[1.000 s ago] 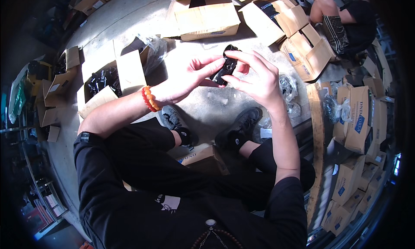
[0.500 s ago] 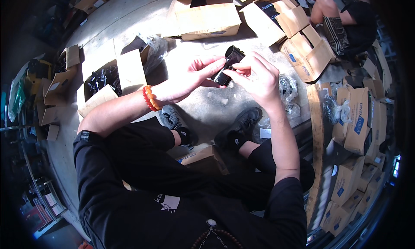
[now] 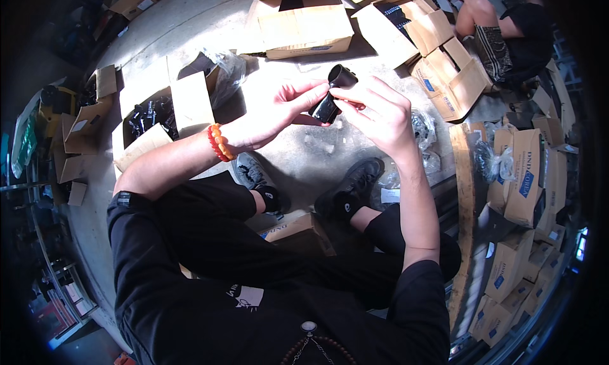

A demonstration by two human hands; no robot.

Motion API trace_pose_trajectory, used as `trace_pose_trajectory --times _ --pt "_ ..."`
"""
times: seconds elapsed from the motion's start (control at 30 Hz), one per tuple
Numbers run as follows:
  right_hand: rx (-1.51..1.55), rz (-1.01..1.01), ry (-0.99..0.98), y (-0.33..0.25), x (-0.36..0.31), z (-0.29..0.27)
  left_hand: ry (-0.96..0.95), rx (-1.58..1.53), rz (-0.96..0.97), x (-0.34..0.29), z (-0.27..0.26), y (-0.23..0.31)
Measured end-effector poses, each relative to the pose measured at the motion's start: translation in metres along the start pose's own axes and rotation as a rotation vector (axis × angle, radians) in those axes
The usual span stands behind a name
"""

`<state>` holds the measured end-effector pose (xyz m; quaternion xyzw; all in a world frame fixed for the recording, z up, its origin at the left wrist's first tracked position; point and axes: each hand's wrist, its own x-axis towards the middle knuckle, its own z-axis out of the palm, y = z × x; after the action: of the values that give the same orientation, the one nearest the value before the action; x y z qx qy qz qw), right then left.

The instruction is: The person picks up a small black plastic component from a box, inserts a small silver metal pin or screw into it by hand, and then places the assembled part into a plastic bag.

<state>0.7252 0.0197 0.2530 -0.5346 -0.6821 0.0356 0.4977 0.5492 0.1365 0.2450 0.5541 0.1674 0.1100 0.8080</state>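
A shiny black part with a round, hollow upper end (image 3: 341, 77) is held up in front of me, tilted, above the floor between my feet. My left hand (image 3: 284, 111) is closed on its left side, thumb across the middle. On the other side, the fingers of my right hand (image 3: 379, 116) are pinched together against the part's middle; whether a small piece sits between them I cannot tell. Left of my hands, an open carton (image 3: 193, 105) holds many small black parts (image 3: 152, 117).
A large open carton (image 3: 311, 38) stands ahead; more open cartons (image 3: 447, 86) lie far right, near a seated person (image 3: 507, 41). A wooden beam (image 3: 465, 206) runs along my right, with stacked cartons (image 3: 523, 175) beyond. Clear plastic bags (image 3: 422, 130) lie right of my hands.
The black part has turned slightly in my hands, its round end now facing more to the right. My right fingers have shifted a little lower and closer against it.
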Motion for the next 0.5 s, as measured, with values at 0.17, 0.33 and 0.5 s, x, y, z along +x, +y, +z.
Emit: trace_pose_trajectory --times 0.17,0.33,0.5 --pt "0.05 0.06 0.043 -0.002 -0.004 0.002 -0.024 -0.008 -0.023 0.002 0.001 -0.003" --pt "-0.031 -0.034 -0.022 0.008 -0.005 0.0 0.0 -0.015 0.003 -0.001 -0.001 0.0" --pt "-0.003 -0.019 0.007 0.0 -0.001 0.0 -0.019 -0.009 0.026 0.001 0.0 -0.001"
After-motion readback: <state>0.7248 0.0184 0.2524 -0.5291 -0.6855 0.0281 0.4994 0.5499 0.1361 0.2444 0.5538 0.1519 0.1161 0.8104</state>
